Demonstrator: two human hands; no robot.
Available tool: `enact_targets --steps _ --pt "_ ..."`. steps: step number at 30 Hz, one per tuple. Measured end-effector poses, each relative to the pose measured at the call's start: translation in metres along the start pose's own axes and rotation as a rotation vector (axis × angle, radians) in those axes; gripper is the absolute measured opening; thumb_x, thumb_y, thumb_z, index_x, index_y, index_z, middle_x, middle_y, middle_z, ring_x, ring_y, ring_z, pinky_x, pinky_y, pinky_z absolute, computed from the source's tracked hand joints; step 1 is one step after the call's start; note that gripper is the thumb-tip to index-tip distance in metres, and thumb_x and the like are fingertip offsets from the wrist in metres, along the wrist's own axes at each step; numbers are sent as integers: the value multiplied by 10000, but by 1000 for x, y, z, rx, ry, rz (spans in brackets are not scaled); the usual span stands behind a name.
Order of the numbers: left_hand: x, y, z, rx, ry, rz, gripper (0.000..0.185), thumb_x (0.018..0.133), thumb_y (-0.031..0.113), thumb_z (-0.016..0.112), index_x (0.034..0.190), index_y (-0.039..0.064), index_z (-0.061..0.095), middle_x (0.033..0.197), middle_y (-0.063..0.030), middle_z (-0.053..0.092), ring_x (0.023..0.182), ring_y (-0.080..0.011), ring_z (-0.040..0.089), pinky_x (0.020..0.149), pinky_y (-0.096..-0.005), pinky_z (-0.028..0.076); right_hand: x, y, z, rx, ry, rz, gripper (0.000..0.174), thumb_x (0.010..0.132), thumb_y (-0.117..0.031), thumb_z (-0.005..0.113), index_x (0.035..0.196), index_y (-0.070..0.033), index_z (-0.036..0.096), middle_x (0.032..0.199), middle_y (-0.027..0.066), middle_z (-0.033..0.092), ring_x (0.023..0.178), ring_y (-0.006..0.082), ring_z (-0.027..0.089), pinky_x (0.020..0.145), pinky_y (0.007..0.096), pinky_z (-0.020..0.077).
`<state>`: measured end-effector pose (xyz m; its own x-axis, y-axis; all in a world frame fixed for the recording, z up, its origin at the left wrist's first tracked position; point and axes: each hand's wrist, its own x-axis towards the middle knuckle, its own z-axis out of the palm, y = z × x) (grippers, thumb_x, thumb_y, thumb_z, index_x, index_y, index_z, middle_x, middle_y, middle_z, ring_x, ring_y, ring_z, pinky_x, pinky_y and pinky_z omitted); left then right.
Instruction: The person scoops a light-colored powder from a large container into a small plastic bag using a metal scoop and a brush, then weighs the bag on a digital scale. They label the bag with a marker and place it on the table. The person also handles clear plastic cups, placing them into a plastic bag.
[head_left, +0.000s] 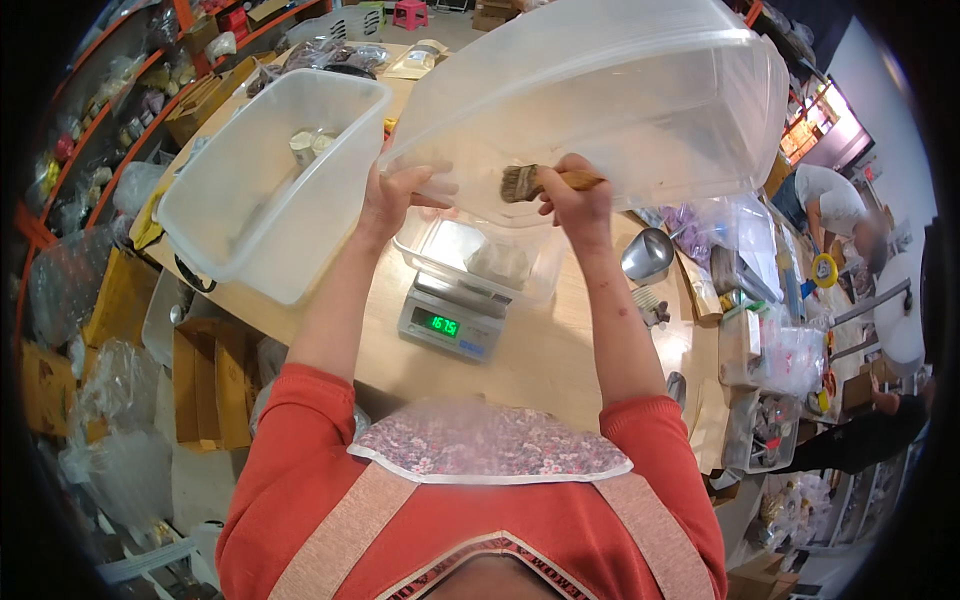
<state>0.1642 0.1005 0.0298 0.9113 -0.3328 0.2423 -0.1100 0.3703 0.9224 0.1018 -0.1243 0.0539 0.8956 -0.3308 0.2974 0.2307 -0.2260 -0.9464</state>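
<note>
My left hand (401, 191) grips the near left rim of a large clear plastic bin (645, 82), which is raised and tilted over the table. In my right hand (577, 195) is a flat bristle brush with a wooden handle (521, 184); its bristles are at the bin's lower wall. Below the bin stands a digital scale (454, 319) with a lit green display. Behind its front panel is a smaller clear tub (551, 262) holding a pale item that I cannot make out. A metal scoop (647, 255) lies to the right of the tub.
Another translucent bin (277, 259) stands at the left with small pale rolls inside. Plastic bags, a paper bag (697, 285) and filled containers (761, 431) crowd the right. Cardboard boxes (214, 382) stand at the lower left. Two other people are at the far right.
</note>
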Motion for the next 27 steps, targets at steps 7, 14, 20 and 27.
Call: enact_targets --steps 7,14,20,27 --pt "-5 8 -3 39 9 46 584 754 15 468 1307 -49 292 1094 -290 543 829 -397 644 606 -417 602 8 -53 -45 -674 -26 -949 117 819 -114 642 851 -12 595 676 97 604 579 209 597 505 312 468" --pt "-15 15 11 6 24 47 700 733 87 490 1402 71 284 1012 -183 595 751 -271 647 579 -346 570 22 -7 -30 -927 -188 -966 98 783 -93 636 821 -48 557 660 133 546 587 334 551 525 393 458" --pt "-14 14 9 -2 -1 32 780 711 90 495 1441 90 220 1045 -177 587 756 -238 643 586 -324 566 15 15 2 -722 -290 -858 98 763 -95 667 817 -43 603 716 145 601 621 329 583 550 370 476" --pt "-8 -19 -4 93 68 267 815 675 50 497 1440 87 218 1209 -164 517 964 -274 608 644 -365 594 0 16 -20 -335 -407 -582 98 756 -18 701 834 -27 643 741 81 661 598 136 610 522 260 477"
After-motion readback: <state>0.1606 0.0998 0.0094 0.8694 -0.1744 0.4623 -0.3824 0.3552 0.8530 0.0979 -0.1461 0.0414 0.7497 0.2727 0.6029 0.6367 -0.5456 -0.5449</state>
